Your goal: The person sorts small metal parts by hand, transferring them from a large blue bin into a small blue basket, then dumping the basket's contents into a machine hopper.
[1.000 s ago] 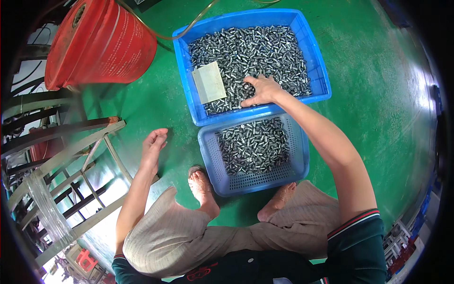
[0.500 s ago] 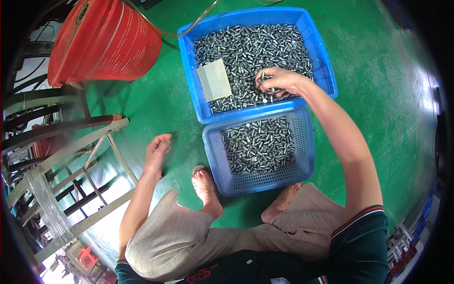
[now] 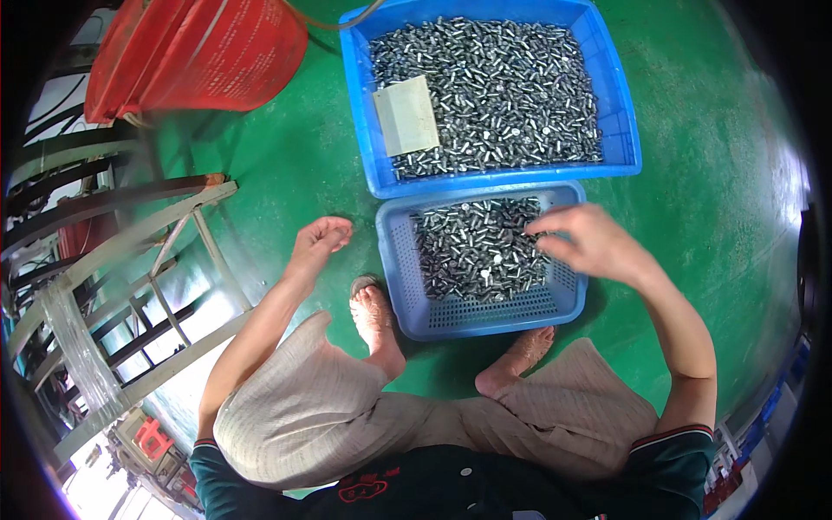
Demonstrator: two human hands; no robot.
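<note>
My right hand [image 3: 589,243] hovers over the right side of a blue-grey perforated basket [image 3: 481,329], thumb and fingers apart, nothing visible between them. Inside that basket lies a heap of short, shiny metal pins [image 3: 472,251], some with round flat ends showing. Just beyond it stands a larger blue plastic bin [image 3: 511,184] full of the same kind of pins [image 3: 511,95]. A flat pale sheet [image 3: 407,116] rests on the pins at that bin's left. To the basket's left, my left hand [image 3: 321,245] is held in the air, fingers curled in, with nothing seen in them.
A large red bucket [image 3: 217,61] stands at the far left, near a hose [image 3: 338,24]. Metal frames [image 3: 147,269] line the left side. My feet [image 3: 374,321] are close to the basket's near edge on the green floor [image 3: 693,156].
My right hand has come from the large bin, where it held a handful of pins, to above the basket and opened. The left hand moved slightly right and up. The whole view shifted a little.
</note>
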